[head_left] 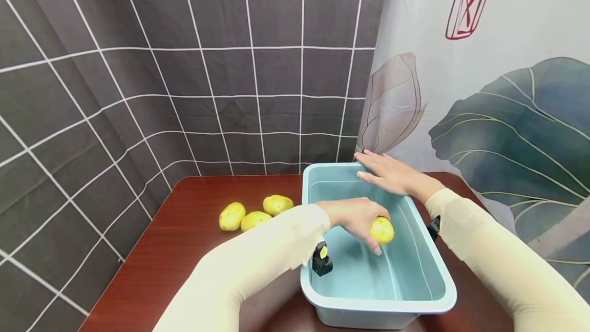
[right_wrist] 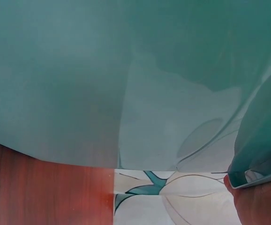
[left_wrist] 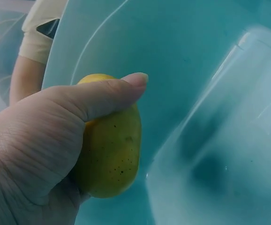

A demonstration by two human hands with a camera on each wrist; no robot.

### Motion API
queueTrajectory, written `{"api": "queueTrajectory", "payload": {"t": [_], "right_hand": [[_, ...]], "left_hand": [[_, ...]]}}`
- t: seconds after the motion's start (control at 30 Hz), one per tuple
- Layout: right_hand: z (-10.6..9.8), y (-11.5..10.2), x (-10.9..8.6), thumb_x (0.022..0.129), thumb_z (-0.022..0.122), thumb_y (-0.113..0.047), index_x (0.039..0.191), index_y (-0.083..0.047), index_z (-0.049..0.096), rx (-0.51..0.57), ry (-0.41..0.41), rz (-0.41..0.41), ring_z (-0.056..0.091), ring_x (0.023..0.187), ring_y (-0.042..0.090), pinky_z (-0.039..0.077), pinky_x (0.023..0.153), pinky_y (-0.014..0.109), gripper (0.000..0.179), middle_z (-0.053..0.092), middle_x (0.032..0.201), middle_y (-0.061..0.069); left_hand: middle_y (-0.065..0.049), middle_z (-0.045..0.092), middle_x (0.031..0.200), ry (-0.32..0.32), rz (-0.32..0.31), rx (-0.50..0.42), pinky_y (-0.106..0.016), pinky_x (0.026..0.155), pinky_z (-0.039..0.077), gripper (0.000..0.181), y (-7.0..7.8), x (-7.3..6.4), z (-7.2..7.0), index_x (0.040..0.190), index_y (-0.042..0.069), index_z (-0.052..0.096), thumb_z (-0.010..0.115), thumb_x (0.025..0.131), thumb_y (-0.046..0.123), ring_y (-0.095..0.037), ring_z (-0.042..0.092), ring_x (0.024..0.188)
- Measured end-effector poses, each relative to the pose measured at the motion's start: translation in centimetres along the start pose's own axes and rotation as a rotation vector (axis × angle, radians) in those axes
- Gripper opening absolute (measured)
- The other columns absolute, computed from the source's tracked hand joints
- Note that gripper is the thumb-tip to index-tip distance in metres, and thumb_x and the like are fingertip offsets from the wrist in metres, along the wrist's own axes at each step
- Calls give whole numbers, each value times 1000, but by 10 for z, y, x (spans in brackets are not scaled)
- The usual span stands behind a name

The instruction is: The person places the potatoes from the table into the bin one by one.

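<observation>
My left hand [head_left: 357,218] grips a yellow potato [head_left: 382,230] inside the light blue plastic basin [head_left: 378,305]. The left wrist view shows the thumb laid across the top of that potato [left_wrist: 111,154], with dark specks on its skin. At the basin's far right corner, my right hand [head_left: 387,172] rests on the rim with its fingers stretched out. Only part of the right hand [right_wrist: 262,204] shows in the right wrist view, low at the right against the basin's edge. Three more potatoes, one of them [head_left: 232,216], lie together left of the basin.
The basin stands on a reddish-brown wooden table [head_left: 184,250]. Behind and to the left hangs a dark grey cloth [head_left: 221,76] with white grid lines. A pale curtain [head_left: 415,24] with large leaf patterns hangs at the right.
</observation>
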State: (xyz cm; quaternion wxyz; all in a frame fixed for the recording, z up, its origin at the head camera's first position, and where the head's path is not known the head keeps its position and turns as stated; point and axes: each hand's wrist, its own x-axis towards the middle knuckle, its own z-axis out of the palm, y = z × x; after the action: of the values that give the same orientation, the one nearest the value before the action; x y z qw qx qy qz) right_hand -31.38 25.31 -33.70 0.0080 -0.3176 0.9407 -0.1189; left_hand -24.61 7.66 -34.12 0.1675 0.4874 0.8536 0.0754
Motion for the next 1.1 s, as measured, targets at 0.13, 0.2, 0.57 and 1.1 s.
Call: {"api": "queueTrajectory", "payload": {"t": [0.13,0.2,0.57,1.1], "right_hand": [[1,-1,0,99,35,-57,155,-17,20,-4,6,-6,10,146,28,5,114,56,71,20,159,6],[1,-2,0,98,35,-58,155,-17,21,-4,6,-2,11,146,28,5,114,56,71,20,159,5],[1,-2,-1,97,35,-60,154,-17,21,-3,3,17,10,146,28,5,114,55,73,20,158,6],[0,-3,-1,98,35,-59,155,-17,21,-7,4,13,10,146,28,7,114,55,72,20,159,4]], "left_hand": [[16,57,101,-39,1,-16,-16,74,41,64,-1,-1,1,124,27,59,85,68,44,-2,52,89],[16,57,102,-56,-4,-29,-16,75,41,65,-2,-1,2,125,28,60,86,68,43,-2,52,90],[14,57,104,-79,-29,-18,-15,76,42,68,-3,0,4,127,23,57,86,68,41,-3,52,90],[12,59,103,-106,-105,31,-17,76,43,57,-7,-3,5,122,23,63,87,70,27,-5,53,90]]}}
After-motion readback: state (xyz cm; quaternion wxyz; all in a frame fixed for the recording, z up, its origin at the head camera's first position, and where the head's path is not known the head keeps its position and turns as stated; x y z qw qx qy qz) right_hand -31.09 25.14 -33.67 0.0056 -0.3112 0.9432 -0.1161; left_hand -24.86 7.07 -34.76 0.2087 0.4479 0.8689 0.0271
